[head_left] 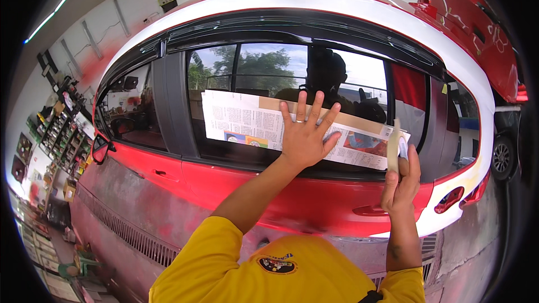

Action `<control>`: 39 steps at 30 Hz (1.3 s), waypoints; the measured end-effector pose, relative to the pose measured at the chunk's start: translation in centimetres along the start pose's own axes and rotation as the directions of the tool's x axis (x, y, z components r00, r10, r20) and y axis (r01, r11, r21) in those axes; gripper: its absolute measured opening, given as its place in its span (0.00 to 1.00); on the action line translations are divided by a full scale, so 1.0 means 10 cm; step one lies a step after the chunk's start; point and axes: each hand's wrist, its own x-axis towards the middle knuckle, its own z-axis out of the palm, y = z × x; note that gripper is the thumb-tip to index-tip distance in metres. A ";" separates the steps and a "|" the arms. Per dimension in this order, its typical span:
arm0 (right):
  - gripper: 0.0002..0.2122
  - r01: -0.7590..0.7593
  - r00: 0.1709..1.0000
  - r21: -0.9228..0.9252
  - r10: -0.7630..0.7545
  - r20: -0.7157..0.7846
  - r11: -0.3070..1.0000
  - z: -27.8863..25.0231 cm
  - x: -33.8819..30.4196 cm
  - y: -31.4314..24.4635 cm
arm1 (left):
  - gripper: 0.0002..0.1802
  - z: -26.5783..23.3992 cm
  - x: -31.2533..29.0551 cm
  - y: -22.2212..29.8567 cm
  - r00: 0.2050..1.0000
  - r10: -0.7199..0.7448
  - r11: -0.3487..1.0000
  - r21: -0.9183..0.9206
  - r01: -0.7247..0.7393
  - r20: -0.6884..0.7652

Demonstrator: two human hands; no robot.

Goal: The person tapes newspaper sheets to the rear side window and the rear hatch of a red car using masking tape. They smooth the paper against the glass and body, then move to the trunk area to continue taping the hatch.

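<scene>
In the head view, a printed newspaper sheet [238, 116] is laid along the lower part of a side window [269, 59] of a red and white car [224, 191], with a tan band [359, 125] run along its upper edge. The left hand [306, 140] is pressed flat on the sheet with its fingers spread and nothing grasped; the paper beneath the palm is hidden. A roll of tape [393, 154] is gripped between the thumb and fingers of the right hand [403, 191], at the sheet's right end. The roll is seen nearly edge-on, so the sheet's right corner is partly covered, and whether tape is being paid out cannot be told. The glass above is filled with reflections, by which the car's interior is obscured. The yellow shirt [314, 278] is cut off by the lower edge. At left, the containers on the shelves [62, 129] are too small to be made out.
</scene>
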 end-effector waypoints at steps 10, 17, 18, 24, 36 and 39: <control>0.13 0.465 0.867 0.108 -0.477 0.146 0.879 1.43 1.08 0.25 | 0.49 -0.07 0.03 -0.03 0.994 -0.082 0.996 -0.040 0.086 0.076; 0.15 0.412 0.899 0.238 -0.435 0.051 0.879 1.50 1.05 0.27 | 0.51 -0.72 -0.24 -1.39 0.934 -0.357 0.914 0.194 0.356 -0.030; 0.15 0.410 0.899 0.239 -0.435 0.059 0.880 1.48 1.03 0.25 | 0.48 -0.87 -0.21 -1.42 0.937 -0.349 0.920 0.189 0.343 -0.003; 0.14 0.398 0.901 0.284 -0.430 0.058 0.872 1.45 1.05 0.28 | 0.37 -1.32 0.46 -0.59 0.908 -0.402 0.629 -0.684 0.368 0.118; 0.17 0.396 0.916 0.325 -0.396 -0.068 0.859 1.47 1.05 0.34 | 0.04 -2.03 0.50 -1.21 0.811 -0.574 0.567 -0.661 0.491 0.110; 0.19 0.337 0.940 0.432 -0.322 -0.110 0.837 1.51 1.01 0.39 | 0.05 -2.13 0.32 -1.73 0.625 -0.778 0.473 -0.591 0.653 0.068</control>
